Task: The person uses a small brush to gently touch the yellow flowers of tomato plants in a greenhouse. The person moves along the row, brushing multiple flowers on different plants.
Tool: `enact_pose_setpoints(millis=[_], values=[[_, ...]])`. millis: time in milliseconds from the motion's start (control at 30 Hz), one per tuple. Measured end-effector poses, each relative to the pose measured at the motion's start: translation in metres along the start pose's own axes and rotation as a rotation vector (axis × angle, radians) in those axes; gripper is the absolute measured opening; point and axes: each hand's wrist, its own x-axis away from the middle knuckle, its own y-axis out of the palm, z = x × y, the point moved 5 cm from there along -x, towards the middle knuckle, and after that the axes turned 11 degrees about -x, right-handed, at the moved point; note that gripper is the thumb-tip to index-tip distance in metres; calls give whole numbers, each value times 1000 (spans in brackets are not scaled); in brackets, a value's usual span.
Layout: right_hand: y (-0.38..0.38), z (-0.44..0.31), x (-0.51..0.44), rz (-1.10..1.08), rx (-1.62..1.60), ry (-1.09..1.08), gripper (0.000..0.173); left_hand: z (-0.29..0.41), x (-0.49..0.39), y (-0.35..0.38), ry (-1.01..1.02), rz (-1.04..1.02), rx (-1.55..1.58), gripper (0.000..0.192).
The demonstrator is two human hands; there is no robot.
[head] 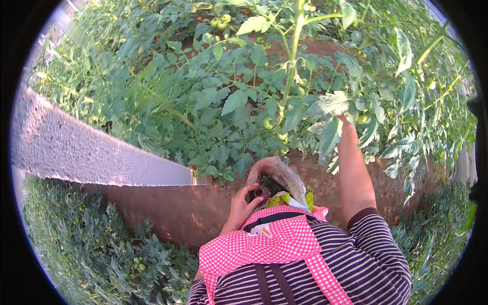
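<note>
My left hand (246,204) is closed around a dark brown, round, hollow-centred object (259,193), perhaps a spool, close to the front of my pink checked apron (267,240). My right arm reaches forward into the tomato plants, where leaves (331,131) cover nearly all of my right hand (343,119); its fingers and anything in them are hidden. Green tomatoes (362,119) hang beside that wrist. A thick tomato stem (291,72) rises to the left of the hand, with more green tomatoes (268,123) low on it.
A pale, thick curved loop (282,171) arches in front of my apron, beside yellow-green and white material (308,198). A rough concrete-like beam (103,152) comes in from the left. Brown soil (160,213) runs between the plant rows, with more tomato plants (141,251) at lower left.
</note>
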Motion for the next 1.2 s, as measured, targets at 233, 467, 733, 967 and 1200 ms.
enact_pose_setpoints(millis=[233, 467, 733, 967, 1200], values=[[-11, -7, 3, 62, 68, 68, 24, -10, 11, -7, -15, 20, 15, 38], [-4, -14, -4, 94, 116, 88, 23, -16, 18, -13, 0, 43, 42, 40], [5, -17, -1, 75, 162, 98, 21, -21, 23, -20, 2, 41, -27, 38], [57, 35, 126, -362, 744, 176, 21, -30, 30, -25, -2, 54, 20, 38], [16, 89, 217, -529, 1089, 341, 26, -35, 29, -38, 19, 43, -16, 38]])
